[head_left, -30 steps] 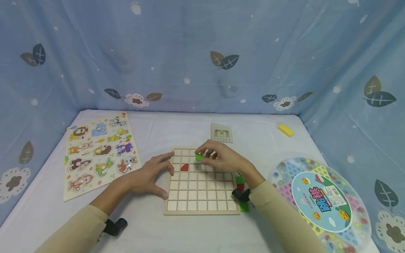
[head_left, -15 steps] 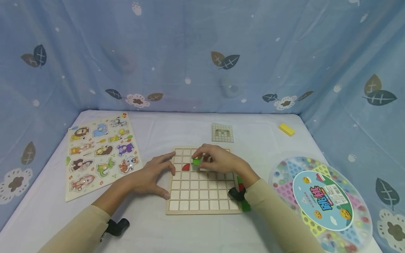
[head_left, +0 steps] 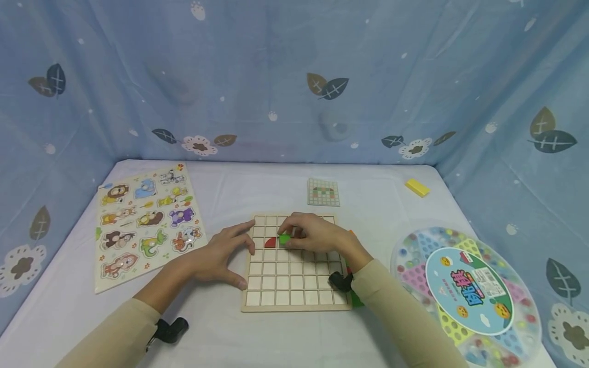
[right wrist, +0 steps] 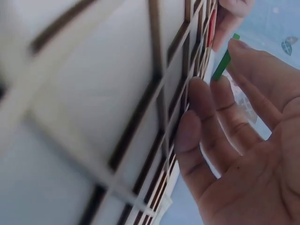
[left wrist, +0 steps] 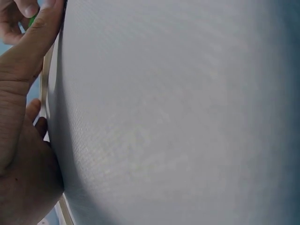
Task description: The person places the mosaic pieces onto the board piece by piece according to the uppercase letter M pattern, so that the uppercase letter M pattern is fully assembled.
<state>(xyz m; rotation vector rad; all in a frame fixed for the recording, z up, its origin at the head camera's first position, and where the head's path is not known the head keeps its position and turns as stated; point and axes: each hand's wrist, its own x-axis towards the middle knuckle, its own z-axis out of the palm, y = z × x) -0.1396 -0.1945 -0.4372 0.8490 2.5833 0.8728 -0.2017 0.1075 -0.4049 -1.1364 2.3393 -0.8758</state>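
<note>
A wooden grid board [head_left: 294, 282] lies flat on the table, divided into small square cells. One cell near its upper left holds a red quarter-round tile [head_left: 270, 243]. Just right of that tile, my right hand [head_left: 313, 233] pinches a green square tile [head_left: 284, 239] between thumb and fingertips; in the right wrist view the green tile [right wrist: 225, 61] appears edge-on, tilted over the board. My left hand [head_left: 217, 258] touches the board's left edge, thumb and fingers spread apart and relaxed. More green tiles [head_left: 357, 299] lie by the board's right edge, partly hidden under the right wrist.
Behind the board lies a small pattern card [head_left: 323, 192]. An animal puzzle board [head_left: 147, 220] is at left, a round game box [head_left: 467, 294] at right. A yellow block [head_left: 417, 187] sits far right. Blue curtains [head_left: 276, 76] enclose the table.
My right hand has moved slightly toward me and left, bringing the green tile down beside the red one and turning it. The left hand stays at the board's edge.
</note>
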